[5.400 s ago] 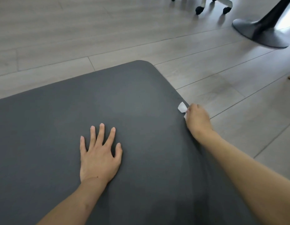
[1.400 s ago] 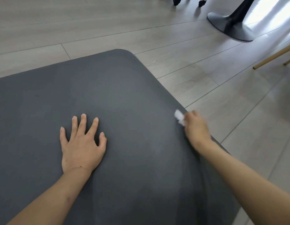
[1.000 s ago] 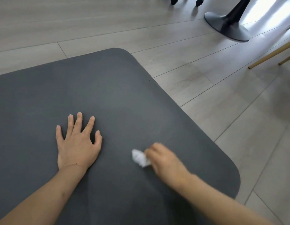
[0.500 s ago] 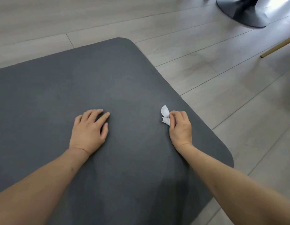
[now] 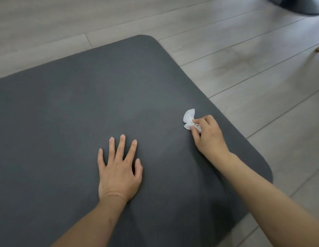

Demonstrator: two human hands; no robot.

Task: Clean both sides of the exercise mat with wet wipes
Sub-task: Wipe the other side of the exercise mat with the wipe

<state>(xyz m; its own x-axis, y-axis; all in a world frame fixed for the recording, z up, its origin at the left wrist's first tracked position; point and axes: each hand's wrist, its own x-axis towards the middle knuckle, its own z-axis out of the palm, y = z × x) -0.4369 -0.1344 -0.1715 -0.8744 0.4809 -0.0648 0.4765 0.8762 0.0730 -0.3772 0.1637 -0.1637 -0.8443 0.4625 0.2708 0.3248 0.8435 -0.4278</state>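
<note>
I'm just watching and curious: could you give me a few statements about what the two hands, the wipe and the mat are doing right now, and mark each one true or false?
1. The right hand pinches a crumpled white wipe. True.
2. The left hand holds a second wipe. False: it holds nothing and lies flat, fingers spread, on the mat.
3. The mat is rolled up. False: it lies spread out on the wooden floor, with rounded corners showing.
4. The wipe sits near the mat's right edge. True.
5. The mat is bright blue. False: it is dark grey.
</note>
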